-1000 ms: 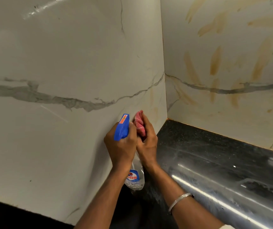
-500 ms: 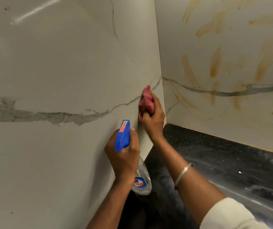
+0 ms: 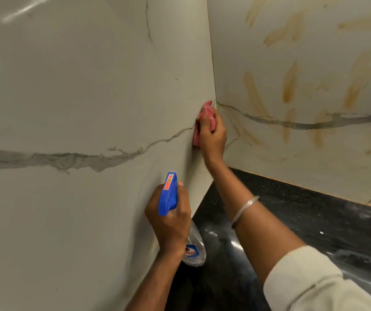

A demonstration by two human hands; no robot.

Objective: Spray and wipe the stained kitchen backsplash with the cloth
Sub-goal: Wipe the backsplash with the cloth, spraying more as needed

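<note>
The pink cloth (image 3: 204, 118) is pressed against the left panel of the backsplash (image 3: 79, 97), right in the corner where it meets the right panel (image 3: 314, 171), on the grey vein that crosses the marble. Only its top edge and a strip down its left side show. The rest is hidden under the right hand (image 3: 212, 142), whose fingers (image 3: 221, 129) are curled over it and grip it against the wall. How the cloth is folded cannot be made out.

The left panel near the cloth looks free of stains. The right panel carries yellow-brown stains (image 3: 290, 84) in streaks above and across its own vein, well apart from the cloth. The frame cuts off both panels at the top and sides.

Lower and nearer, the left hand (image 3: 169, 223) holds the spray bottle (image 3: 169, 194) by its neck, fingers closed round it, one fingertip (image 3: 180, 184) showing beside the blue spray head. The head points up and away, close to the left panel. Its trigger and nozzle are hidden. The clear body hangs below the hand, its label only partly in view and unreadable.

The black tabletop (image 3: 292, 221) runs along the foot of the right panel and meets the left panel at a dark edge under the right forearm. Glare blurs its near right part. A metal bangle (image 3: 245, 209) circles the right wrist, and a pale sleeve (image 3: 310, 279) is cut off at the bottom edge. Open wall lies above and left of both hands.
</note>
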